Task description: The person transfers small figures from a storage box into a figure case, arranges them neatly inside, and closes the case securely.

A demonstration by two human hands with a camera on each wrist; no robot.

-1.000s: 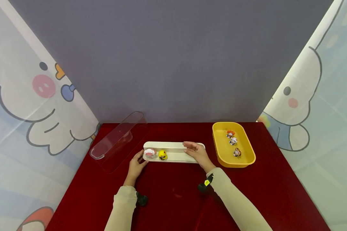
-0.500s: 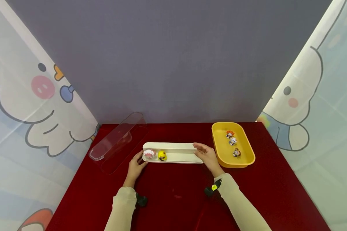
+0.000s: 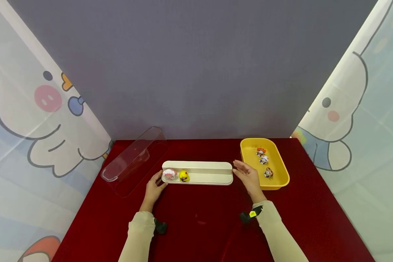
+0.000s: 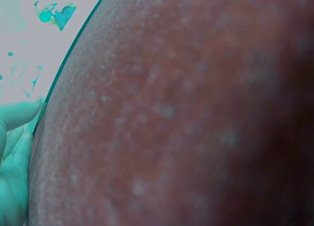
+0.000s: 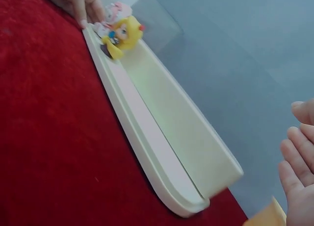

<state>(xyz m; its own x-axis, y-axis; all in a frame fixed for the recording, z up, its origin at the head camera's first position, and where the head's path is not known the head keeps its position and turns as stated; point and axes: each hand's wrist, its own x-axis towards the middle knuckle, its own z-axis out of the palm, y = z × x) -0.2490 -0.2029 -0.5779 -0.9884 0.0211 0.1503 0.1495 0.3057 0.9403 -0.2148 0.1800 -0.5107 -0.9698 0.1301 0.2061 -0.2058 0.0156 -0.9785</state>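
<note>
A cream two-step display base [image 3: 206, 178] lies lengthwise on the red cloth. On its left part stand a pink-and-white figurine [image 3: 169, 174] and a yellow-haired doll figurine [image 5: 125, 35]. My left hand [image 3: 153, 190] holds the base's left end, thumb at the front corner and fingers along the side. My right hand [image 3: 249, 179] is just off the right end with nothing in it, fingers extended, overlapping the yellow tray's left side in the head view. In the right wrist view, the right hand's fingers [image 5: 297, 152] stand apart from the base.
A yellow plastic tray [image 3: 283, 178] at the right holds three small figurines [image 3: 264, 160]. A clear plastic cover [image 3: 134, 156] lies slanted at the back left. A grey wall [image 3: 196, 72] rises behind the table, with printed curtains [image 3: 353, 109] at both sides.
My right hand has moved rightward from over the base's right part to beyond its end, uncovering that end. The left hand, base and figurines stay in place.
</note>
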